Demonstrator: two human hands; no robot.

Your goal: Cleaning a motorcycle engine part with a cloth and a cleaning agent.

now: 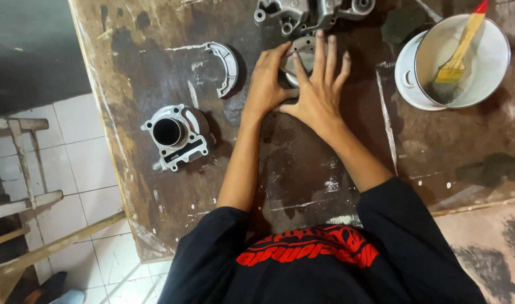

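On the desk [302, 169]: worn wood, stained dark with oil and streaked with white scratches.
Hands: left hand [266, 79] and right hand [319, 93] lie side by side, thumbs touching, fingers spread flat on a round metal disc [303, 48]; neither is curled around it.
Disc's place: far middle of the desk, just below a grey metal housing [311, 11].
Risk, slipping: the surface looks oily, so the disc could skate under pressing palms.
Risk, knocking: the white bucket [482, 62] with its yellow brush [460, 53] stands near the right hand; a sideways sweep could tip it.
Risk, falling: the engine cylinder [177, 135] sits near the left edge.
Also near: a curved brake shoe [226, 67].
Labels: no packages or signs; only red print on the black shirt [308, 253].
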